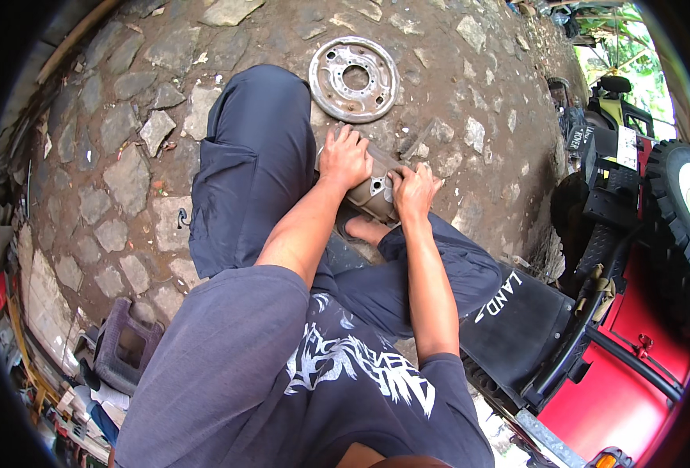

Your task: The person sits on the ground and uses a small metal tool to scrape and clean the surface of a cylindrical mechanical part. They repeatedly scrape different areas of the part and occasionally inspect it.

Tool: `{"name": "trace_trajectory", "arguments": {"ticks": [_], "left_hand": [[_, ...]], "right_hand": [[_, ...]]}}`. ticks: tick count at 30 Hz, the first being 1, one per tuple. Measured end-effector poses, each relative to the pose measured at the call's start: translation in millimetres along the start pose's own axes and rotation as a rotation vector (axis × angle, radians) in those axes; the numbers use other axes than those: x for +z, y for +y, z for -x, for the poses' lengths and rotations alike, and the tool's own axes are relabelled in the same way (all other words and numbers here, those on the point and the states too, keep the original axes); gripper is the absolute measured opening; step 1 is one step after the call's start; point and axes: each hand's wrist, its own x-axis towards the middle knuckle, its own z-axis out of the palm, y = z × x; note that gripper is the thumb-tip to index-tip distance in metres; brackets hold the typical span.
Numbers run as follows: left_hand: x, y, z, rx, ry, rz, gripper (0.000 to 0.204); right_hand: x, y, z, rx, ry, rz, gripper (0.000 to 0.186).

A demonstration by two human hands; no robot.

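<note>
Much of the grey-brown metal part [376, 191] is hidden under the two hands, so its full shape is hard to make out; its lower end is covered by the right hand [413, 191], whose grip is closed around it; the left hand [345, 158] lies curled over its upper end, clamped on it; the part sits between the person's knees above the stone-paved ground [118, 171]; a round metal plate with holes [353, 79] lies just beyond; a red vehicle [633, 366], cut off at the right edge, carries a black panel with white lettering [509, 308]
</note>
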Motion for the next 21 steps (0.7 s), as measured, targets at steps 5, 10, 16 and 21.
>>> {"name": "trace_trajectory", "arguments": {"ticks": [5, 10, 16, 21], "left_hand": [[1.3, -4.7, 1.7, -0.002, -0.008, -0.005, 0.028], [-2.8, -1.0, -0.3, -0.027, -0.073, 0.058, 0.028], [-1.5, -1.9, 1.7, 0.005, -0.029, -0.023, 0.027], [-0.6, 4.1, -6.5, -0.086, -0.088, 0.02, 0.029]], "right_hand": [[-7.8, -3.4, 10.4, -0.014, -0.092, -0.04, 0.021], [-8.5, -3.4, 0.0, 0.046, -0.093, -0.03, 0.021], [-11.8, -6.2, 13.5, 0.028, -0.128, -0.039, 0.024], [-55.9, 7.8, 11.3, 0.118, -0.238, -0.296, 0.021]]}}
